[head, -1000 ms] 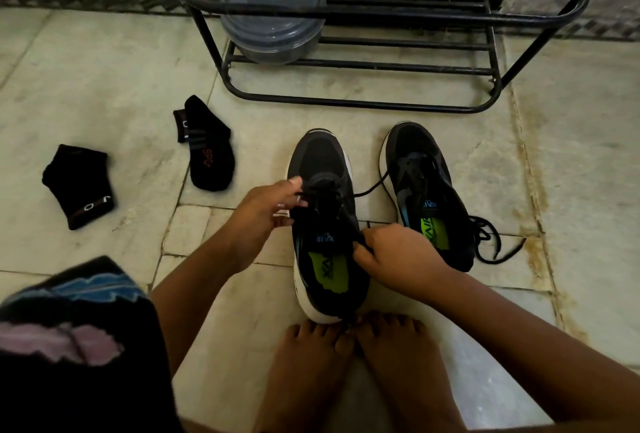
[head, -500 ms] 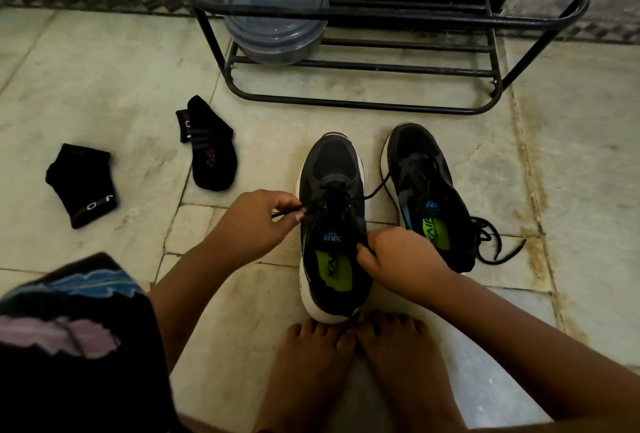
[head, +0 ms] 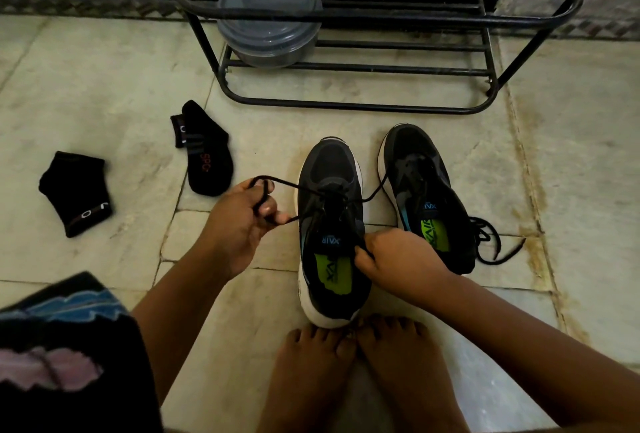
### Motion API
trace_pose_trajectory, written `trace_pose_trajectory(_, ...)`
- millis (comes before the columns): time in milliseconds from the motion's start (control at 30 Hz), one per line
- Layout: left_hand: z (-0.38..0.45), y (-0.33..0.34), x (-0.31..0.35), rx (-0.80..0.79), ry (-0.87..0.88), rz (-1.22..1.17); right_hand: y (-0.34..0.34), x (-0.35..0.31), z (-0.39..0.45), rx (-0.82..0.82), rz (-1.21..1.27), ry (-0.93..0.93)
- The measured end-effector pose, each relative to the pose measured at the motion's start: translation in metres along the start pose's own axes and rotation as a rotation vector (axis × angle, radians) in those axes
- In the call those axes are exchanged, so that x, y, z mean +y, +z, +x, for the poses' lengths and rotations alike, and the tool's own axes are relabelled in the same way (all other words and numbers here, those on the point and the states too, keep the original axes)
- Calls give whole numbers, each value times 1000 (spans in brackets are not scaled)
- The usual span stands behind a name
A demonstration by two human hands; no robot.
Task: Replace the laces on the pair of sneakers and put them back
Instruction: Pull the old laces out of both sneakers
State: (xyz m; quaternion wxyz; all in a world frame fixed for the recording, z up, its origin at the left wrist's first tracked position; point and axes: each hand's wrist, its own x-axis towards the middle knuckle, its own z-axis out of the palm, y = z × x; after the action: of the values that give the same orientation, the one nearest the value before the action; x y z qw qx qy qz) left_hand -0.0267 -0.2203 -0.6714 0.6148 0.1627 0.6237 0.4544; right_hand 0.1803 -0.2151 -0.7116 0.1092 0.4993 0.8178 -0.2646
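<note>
Two black sneakers with white soles and green insoles stand side by side on the floor, toes pointing away from me. My left hand (head: 242, 221) grips a loop of the black lace (head: 294, 186) pulled out to the left of the near sneaker (head: 329, 162). My right hand (head: 394, 259) pinches the lace at that sneaker's collar, beside the tongue. Another strand runs from the eyelets across to the right. The second sneaker (head: 422, 169) sits to the right, its loose lace (head: 491, 245) lying on the floor beside it.
A black metal shoe rack (head: 346, 106) stands just beyond the sneakers, with a grey lidded plastic container (head: 270, 16) on its lower shelf. Two black socks (head: 207, 155) (head: 76, 190) lie on the floor to the left. My bare feet (head: 346, 363) touch the near sneaker's heel.
My left hand has drawn the lace further out to the left, forming a longer loop. The near sneaker has shifted slightly. My right hand stays at the collar.
</note>
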Motion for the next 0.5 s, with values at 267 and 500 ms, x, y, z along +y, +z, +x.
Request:
trace_pose_trajectory(267, 1, -3, 13, 296, 207, 373, -3, -2, 0, -11, -26, -7)
trace_pose_trajectory(500, -5, -16, 14, 524, 608, 1012, -2, -4, -2, 25, -141, -48)
